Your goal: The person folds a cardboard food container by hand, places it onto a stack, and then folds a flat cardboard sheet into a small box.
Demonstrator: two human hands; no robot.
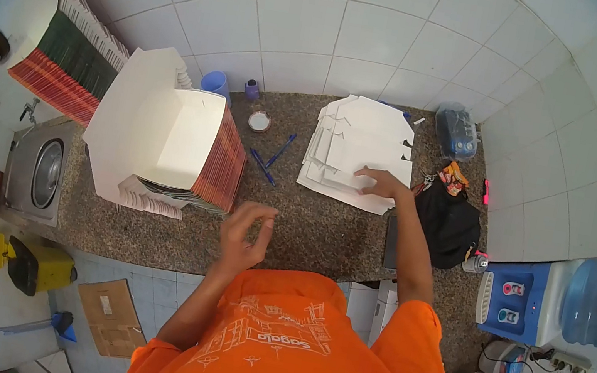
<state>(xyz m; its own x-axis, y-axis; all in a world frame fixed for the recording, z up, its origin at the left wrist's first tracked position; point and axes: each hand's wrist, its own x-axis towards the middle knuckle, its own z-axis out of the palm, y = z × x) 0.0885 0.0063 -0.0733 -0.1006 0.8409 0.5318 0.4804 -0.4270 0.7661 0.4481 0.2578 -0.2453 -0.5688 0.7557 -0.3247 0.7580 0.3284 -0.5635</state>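
Head view: right hand (383, 183), fingers half spread, touched white cardboard blanks (371, 132) on the tabletop (321, 241); left hand (245, 236), fingers loosely curled, hung empty beside nested trays (222, 163); blue pens (281, 151) lay between the piles.

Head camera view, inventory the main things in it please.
Countertop: one, speckled brown, centre
Nested carton stacks: two, white, red, green, left
Paperboard blanks: one pile, white, right of centre
Pens: two, blue, mid-counter
Cup: one, blue, by wall
Bag: one, black, counter's right
Water dispenser: one, blue and white, right
Sink: one, steel-grey, left
Bin: one, yellow and black, lower left
Cardboard: one, brown, floor
T-shirt: one, orange, bottom
Left hand: one, bare, near cartons
Right hand: one, bare, on blanks
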